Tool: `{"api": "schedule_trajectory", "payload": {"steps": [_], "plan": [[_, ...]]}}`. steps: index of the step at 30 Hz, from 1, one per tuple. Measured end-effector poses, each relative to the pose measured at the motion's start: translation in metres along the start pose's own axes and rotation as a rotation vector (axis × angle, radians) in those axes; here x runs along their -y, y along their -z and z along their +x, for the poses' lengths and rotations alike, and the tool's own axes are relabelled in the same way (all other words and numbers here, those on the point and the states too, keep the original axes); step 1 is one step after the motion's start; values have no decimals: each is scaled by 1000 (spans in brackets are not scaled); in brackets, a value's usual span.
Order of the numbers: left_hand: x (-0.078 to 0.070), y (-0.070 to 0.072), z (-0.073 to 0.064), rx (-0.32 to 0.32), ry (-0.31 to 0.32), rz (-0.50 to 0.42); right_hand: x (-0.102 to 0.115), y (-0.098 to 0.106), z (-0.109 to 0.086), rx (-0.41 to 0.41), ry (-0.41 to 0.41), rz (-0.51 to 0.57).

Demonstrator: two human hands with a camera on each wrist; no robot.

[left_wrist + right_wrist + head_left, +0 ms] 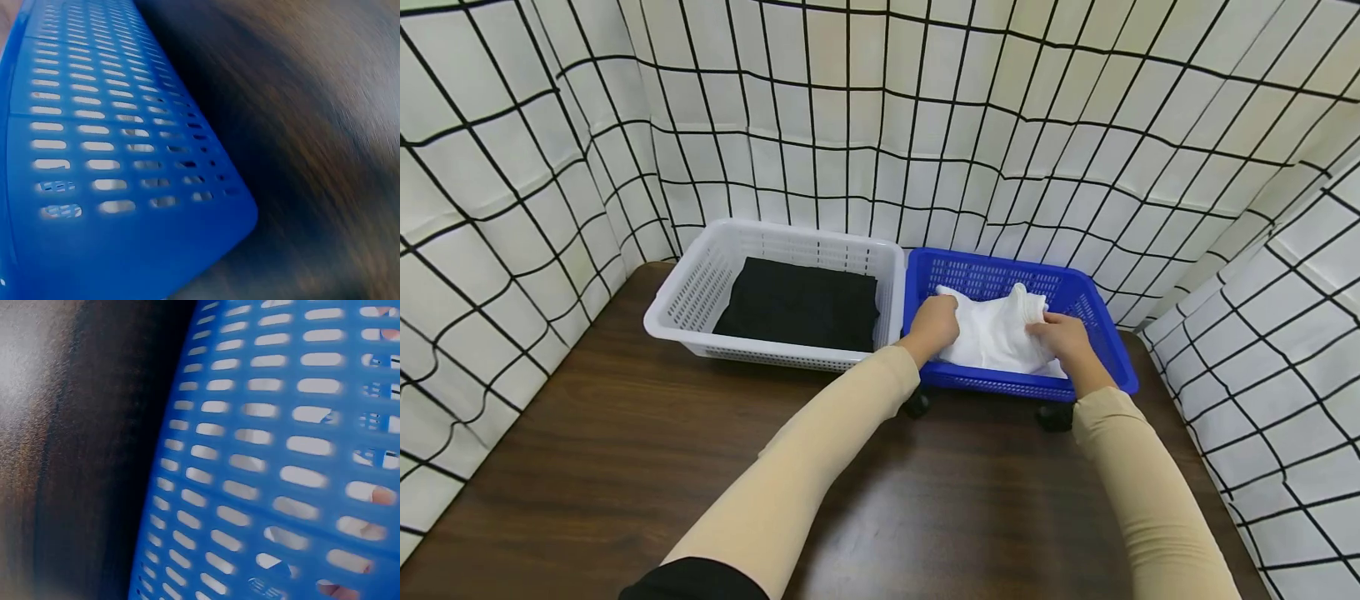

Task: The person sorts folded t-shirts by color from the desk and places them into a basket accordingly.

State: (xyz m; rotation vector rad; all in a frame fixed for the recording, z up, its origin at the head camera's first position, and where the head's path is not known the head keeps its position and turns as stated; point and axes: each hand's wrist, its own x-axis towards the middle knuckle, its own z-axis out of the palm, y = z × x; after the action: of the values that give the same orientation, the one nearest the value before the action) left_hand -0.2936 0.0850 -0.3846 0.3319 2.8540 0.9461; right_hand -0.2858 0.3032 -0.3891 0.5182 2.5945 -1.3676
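Note:
A white cloth (pixel 996 333), loosely folded, lies in the blue basket (pixel 1000 383) on the right. At its left edge my left hand (pixel 936 327) grips the fabric with curled fingers. My right hand (pixel 1066 337) pinches the opposite edge between thumb and fingers, where the cloth bunches up a little. Both wrists pass over the basket's front rim. In the left wrist view, the slotted blue wall (pixel 94 250) hides the hand's work. Through the slots of the same basket's wall (pixel 250 481) in the right wrist view, white fabric and bits of fingers show.
A white basket (pixel 662 321) stands directly left of the blue one, holding a folded black cloth (pixel 805 304). Both are on a dark brown wooden table (pixel 647 433). Black wire grid panels (pixel 865 117) backed with white sheeting rise behind and along both sides.

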Motion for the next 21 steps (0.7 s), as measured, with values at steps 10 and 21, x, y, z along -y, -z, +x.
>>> {"api": "schedule_trajectory", "payload": {"steps": [10,21], "plan": [[8,21,1,40,-59,42,-14,11,0,-145,-107,-147],[63,81,-27,102,107,-675,-19,25,-27,-100,19,-171]]}}
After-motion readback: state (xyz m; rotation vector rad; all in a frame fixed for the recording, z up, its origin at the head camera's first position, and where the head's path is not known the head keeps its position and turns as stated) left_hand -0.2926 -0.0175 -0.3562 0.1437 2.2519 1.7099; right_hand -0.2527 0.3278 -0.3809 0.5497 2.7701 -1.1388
